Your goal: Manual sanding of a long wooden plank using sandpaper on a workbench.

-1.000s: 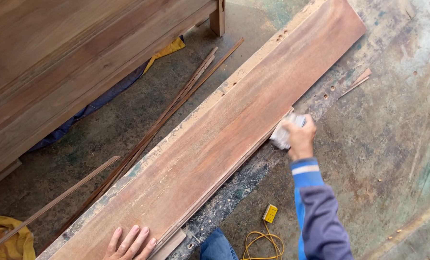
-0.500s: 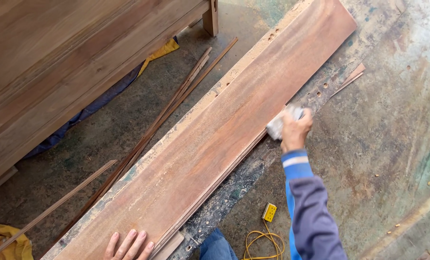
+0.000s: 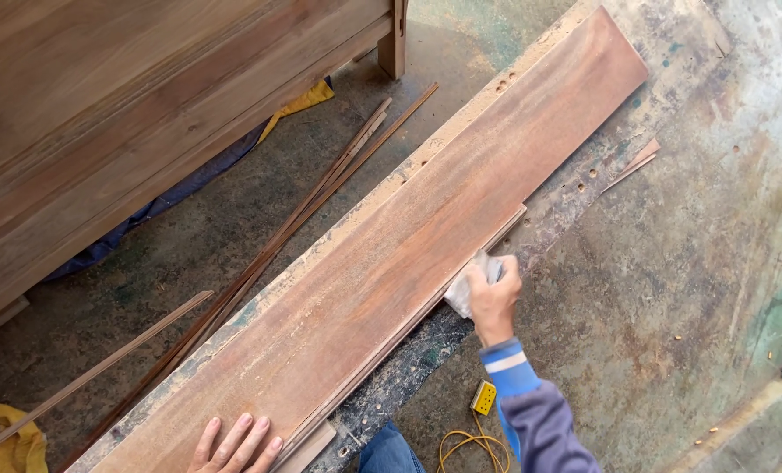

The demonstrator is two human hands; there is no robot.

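Note:
A long reddish-brown wooden plank (image 3: pixel 426 236) lies diagonally on a dusty workbench (image 3: pixel 575 188). My right hand (image 3: pixel 493 298) grips a crumpled pale piece of sandpaper (image 3: pixel 465 287) and presses it against the plank's near edge, about midway along. A blue and grey sleeve covers that arm. My left hand (image 3: pixel 235 443) rests flat on the plank's near end at the bottom of the view, fingers spread.
Thin wooden strips (image 3: pixel 303 210) lie on the floor left of the bench. A large wooden panel (image 3: pixel 119 114) fills the upper left, with yellow cloth (image 3: pixel 1 438) at lower left. A yellow socket block (image 3: pixel 483 397) with cable lies below. A small offcut (image 3: pixel 636 162) sits on the bench.
My right hand has slid the sandpaper down along the plank's edge toward me, from near the far part to about the middle. The left hand stays put.

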